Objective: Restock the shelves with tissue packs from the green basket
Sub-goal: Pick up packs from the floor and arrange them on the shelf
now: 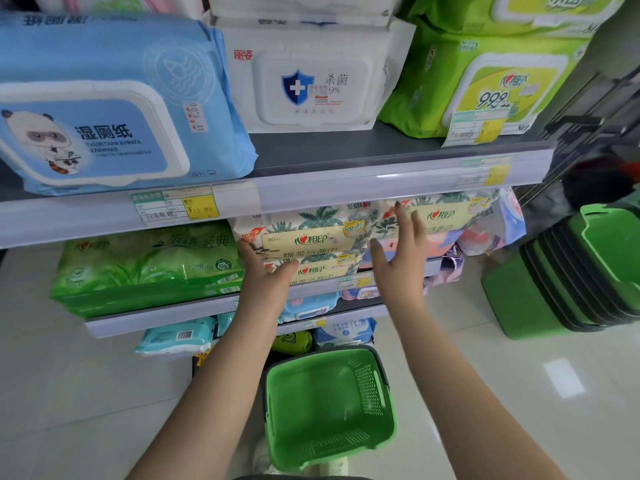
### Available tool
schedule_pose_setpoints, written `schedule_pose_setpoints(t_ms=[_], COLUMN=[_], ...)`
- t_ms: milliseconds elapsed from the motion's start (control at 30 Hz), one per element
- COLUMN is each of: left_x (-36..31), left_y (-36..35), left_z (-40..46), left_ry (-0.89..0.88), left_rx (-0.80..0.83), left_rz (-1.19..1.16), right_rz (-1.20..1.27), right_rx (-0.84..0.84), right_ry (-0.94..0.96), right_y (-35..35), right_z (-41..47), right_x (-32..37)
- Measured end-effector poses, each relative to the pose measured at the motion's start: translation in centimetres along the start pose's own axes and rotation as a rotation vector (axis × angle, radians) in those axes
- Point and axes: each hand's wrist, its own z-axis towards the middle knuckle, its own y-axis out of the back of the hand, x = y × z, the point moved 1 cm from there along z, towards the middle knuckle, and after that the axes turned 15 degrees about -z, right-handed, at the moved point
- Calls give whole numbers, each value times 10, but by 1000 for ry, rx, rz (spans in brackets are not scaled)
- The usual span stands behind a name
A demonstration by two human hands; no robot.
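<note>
Palm-print tissue packs (311,233) lie stacked on the second shelf (221,306), under the top shelf rail (346,188). My left hand (266,275) rests with straight fingers against the left side of the lower pack (322,270). My right hand (401,251) is spread flat in front of the neighbouring palm-print pack (446,213), fingers straight; contact cannot be told. The green basket (329,403) stands on the floor below my arms and holds nothing visible.
A blue wet-tissue pack (110,105), a white one (311,84) and green ones (485,88) fill the top shelf. A green tissue bundle (145,265) sits left of the palm packs. A stack of green baskets (585,275) stands at the right on the tiled floor.
</note>
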Motion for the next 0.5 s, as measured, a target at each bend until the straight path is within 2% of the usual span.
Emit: schedule_pose_setpoints(t_ms=[100, 233, 367, 500], left_x=[-2, 0, 2, 4], left_y=[2, 1, 0, 1], left_z=[-2, -2, -1, 0], left_ry=[3, 19, 16, 7], left_rx=[-2, -7, -7, -15], left_rz=[29, 22, -1, 4], right_rz=[-318, -720, -842, -893], right_rx=[-56, 156, 338, 542], right_ry=[65, 180, 389, 389], right_y=[16, 25, 23, 25], right_z=[34, 73, 88, 103], right_x=[-10, -7, 11, 26])
